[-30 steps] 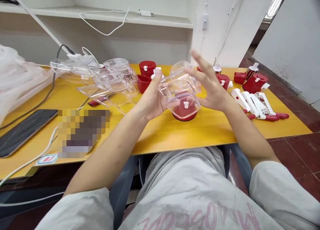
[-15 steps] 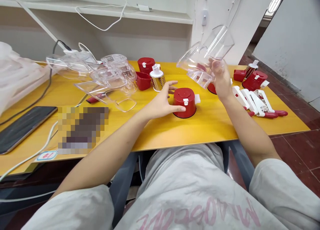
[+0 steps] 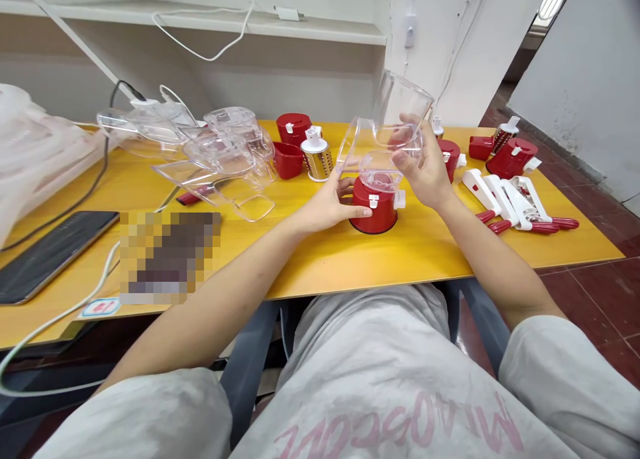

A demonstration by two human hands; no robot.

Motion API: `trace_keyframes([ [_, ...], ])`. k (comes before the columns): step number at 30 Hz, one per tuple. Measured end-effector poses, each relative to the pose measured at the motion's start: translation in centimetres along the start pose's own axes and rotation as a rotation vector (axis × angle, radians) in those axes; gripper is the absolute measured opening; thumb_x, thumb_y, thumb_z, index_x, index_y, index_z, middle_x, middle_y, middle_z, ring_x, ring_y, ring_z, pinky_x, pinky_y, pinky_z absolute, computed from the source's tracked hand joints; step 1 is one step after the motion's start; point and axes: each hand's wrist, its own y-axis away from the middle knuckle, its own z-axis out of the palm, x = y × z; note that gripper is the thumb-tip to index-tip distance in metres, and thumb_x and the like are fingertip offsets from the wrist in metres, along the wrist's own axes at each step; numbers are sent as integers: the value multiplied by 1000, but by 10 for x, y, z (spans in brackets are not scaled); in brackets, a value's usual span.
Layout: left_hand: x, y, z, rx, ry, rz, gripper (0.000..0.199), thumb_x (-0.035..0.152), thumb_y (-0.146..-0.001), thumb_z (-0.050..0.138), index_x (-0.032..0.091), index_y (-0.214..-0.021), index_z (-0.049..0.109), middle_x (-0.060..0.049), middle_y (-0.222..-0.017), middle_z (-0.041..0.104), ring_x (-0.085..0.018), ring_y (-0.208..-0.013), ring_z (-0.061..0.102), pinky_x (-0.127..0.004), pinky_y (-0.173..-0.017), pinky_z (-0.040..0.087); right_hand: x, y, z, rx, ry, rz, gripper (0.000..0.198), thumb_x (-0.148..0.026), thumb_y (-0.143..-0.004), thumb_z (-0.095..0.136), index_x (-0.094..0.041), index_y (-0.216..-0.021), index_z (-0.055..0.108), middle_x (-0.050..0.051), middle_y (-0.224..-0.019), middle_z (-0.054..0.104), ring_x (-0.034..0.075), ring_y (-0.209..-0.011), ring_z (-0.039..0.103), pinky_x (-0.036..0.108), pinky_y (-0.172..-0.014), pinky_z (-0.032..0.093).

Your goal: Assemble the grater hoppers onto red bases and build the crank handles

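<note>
My right hand (image 3: 425, 162) grips a clear plastic grater housing (image 3: 367, 142) by its upright tube. The housing is tilted, and its lower end is over the top of a red round base (image 3: 375, 209); whether the two touch I cannot tell. My left hand (image 3: 333, 206) is curled around the left side of that base, thumb in front and fingers behind. The base stands on the table and has a small white clip in front and a white tab at its right.
More clear housings (image 3: 225, 146) are piled at left. Behind stand a metal grater drum (image 3: 317, 156), a red base (image 3: 293, 129) and a red cup (image 3: 287, 160). White handles with red grips (image 3: 520, 206) lie at right. Phones (image 3: 55, 252) and cables are at left.
My right hand has brought the clear housing down and left, over the red base. My left hand has closed in around the base's side.
</note>
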Motion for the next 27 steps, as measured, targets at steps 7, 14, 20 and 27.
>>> trace_keyframes([
  [7,-2,-6,2,-34,50,47,123,48,-61,130,28,-166,69,-22,-181,79,-52,-176,73,-83,-153,49,-25,1,6,-54,3,-45,133,-123,-97,64,-34,-194,49,18,-202,57,45,-181,68,74,-158,60],
  [14,15,2,-9,-39,63,107,142,77,-57,132,36,-174,62,-19,-183,76,-51,-182,67,-76,-149,58,-29,1,10,-81,11,23,135,-125,-94,67,-34,-193,52,17,-203,57,43,-188,62,70,-164,55],
  [20,30,7,-15,140,22,114,151,94,-62,123,40,-184,51,-8,-174,78,-44,-173,70,-64,-135,67,-33,5,21,-22,-22,38,133,-123,-88,80,-34,-184,58,17,-197,63,42,-182,67,68,-161,60],
  [27,20,1,-19,106,69,102,126,89,-74,119,49,-180,64,-11,-174,81,-48,-163,81,-63,-124,78,-39,10,5,-92,-22,75,146,-132,-81,72,-34,-189,55,17,-188,70,44,-175,73,69,-151,69],
])
